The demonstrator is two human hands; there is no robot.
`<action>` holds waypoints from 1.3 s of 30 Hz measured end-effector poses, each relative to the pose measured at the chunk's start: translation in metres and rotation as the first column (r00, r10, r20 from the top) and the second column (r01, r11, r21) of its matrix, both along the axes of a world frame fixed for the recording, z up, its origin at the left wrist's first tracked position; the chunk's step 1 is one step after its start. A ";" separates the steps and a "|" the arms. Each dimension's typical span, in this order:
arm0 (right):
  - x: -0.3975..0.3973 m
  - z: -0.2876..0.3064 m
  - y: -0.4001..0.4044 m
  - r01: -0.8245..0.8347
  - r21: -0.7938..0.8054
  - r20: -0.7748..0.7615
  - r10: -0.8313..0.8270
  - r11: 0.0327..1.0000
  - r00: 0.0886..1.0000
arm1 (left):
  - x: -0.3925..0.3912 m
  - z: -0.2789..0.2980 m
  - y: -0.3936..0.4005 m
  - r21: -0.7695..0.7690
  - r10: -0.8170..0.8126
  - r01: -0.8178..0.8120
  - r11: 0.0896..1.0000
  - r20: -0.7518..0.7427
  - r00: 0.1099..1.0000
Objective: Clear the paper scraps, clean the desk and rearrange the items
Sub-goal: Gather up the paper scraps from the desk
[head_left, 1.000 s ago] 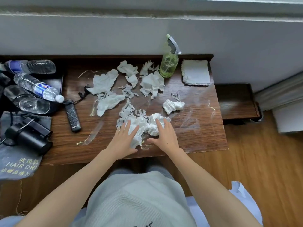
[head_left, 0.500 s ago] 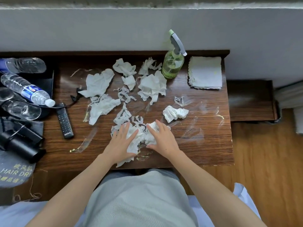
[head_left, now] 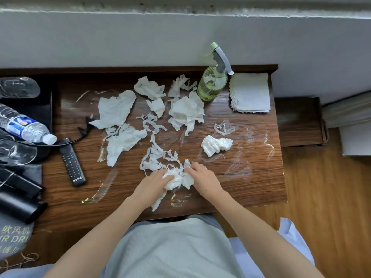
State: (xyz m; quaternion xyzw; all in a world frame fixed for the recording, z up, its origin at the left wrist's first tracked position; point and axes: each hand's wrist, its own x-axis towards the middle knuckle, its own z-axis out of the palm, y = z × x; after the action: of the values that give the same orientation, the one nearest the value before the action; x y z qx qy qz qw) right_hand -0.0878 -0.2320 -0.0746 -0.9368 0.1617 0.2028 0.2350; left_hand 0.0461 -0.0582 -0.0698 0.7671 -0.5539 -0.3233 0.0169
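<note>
White torn paper scraps lie scattered over the brown wooden desk. Both my hands squeeze a bunched wad of scraps near the front edge: my left hand grips it from the left, my right hand from the right, fingers curled into the paper. Bigger scraps lie behind: one large piece at the left, a crumpled one in the middle, a small ball to the right. A green spray bottle and a folded white cloth stand at the back right.
A black remote and a black cable with plug lie at the desk's left. Water bottles, glasses and a black hair dryer crowd the far left. Clear plastic film bits lie on the desk. A lower shelf adjoins at the right.
My hands went from lying flat on the scrap pile to curling round it, bunching the paper into a tighter wad between them. The camera shifted slightly.
</note>
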 end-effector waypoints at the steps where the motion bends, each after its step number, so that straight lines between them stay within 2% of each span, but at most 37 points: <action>1: 0.000 0.000 0.000 0.055 0.008 0.025 -0.055 0.998 0.998 | 0.001 0.004 -0.002 -0.006 0.035 -0.035 0.999 -0.034 0.999; 5: 0.007 0.016 -0.010 0.327 0.108 0.130 -0.340 0.939 0.932 | 0.021 0.026 -0.011 -0.101 0.273 -0.281 0.954 -0.093 0.958; 9: 0.022 0.038 -0.041 0.639 0.173 0.143 -0.661 0.749 0.736 | 0.064 0.046 -0.007 -0.235 0.475 -0.480 0.845 -0.082 0.876; 11: 0.030 0.039 -0.058 0.724 0.130 0.145 -0.735 0.678 0.662 | 0.087 0.046 -0.005 -0.245 0.560 -0.550 0.798 -0.034 0.828; 13: 0.033 0.032 -0.070 0.761 0.078 0.157 -0.761 0.644 0.629 | 0.105 0.039 -0.005 -0.238 0.613 -0.593 0.769 0.012 0.790; 16: 0.036 0.017 -0.078 0.744 -0.015 0.126 -0.737 0.668 0.664 | 0.117 0.025 -0.006 -0.167 0.636 -0.620 0.767 0.065 0.769; 20: 0.034 -0.001 -0.074 0.679 -0.200 0.073 -0.680 0.706 0.729 | 0.115 0.007 0.000 -0.061 0.595 -0.592 0.803 0.135 0.793; 23: 0.034 0.000 -0.067 0.662 -0.196 0.097 -0.658 0.723 0.747 | 0.110 0.000 0.004 -0.035 0.596 -0.595 0.803 0.074 0.800; 26: 0.031 0.001 -0.066 0.584 -0.216 0.080 -0.582 0.783 0.810 | 0.109 0.001 0.008 -0.042 0.587 -0.585 0.810 0.033 0.809; 29: 0.027 -0.003 -0.066 0.486 -0.235 0.047 -0.490 0.841 0.870 | 0.114 0.002 0.011 -0.080 0.536 -0.530 0.844 0.077 0.841; 32: 0.021 -0.007 -0.065 0.482 -0.239 0.076 -0.478 0.843 0.875 | 0.117 -0.002 0.016 -0.067 0.504 -0.500 0.863 0.155 0.849; 34: 0.017 -0.009 -0.066 0.494 -0.247 0.097 -0.486 0.834 0.869 | 0.119 -0.003 0.019 -0.006 0.519 -0.524 0.852 0.151 0.841; 39: 0.015 -0.003 -0.068 0.505 -0.232 0.029 -0.513 0.831 0.858 | 0.119 -0.003 0.022 0.077 0.431 -0.451 0.889 0.190 0.882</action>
State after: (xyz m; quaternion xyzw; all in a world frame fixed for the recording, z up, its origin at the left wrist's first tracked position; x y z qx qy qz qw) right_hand -0.0732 -0.2997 -0.0775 -0.8770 0.4317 0.1289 0.1669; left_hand 0.1647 -0.0364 -0.0725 0.8971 -0.3438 -0.2775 -0.0022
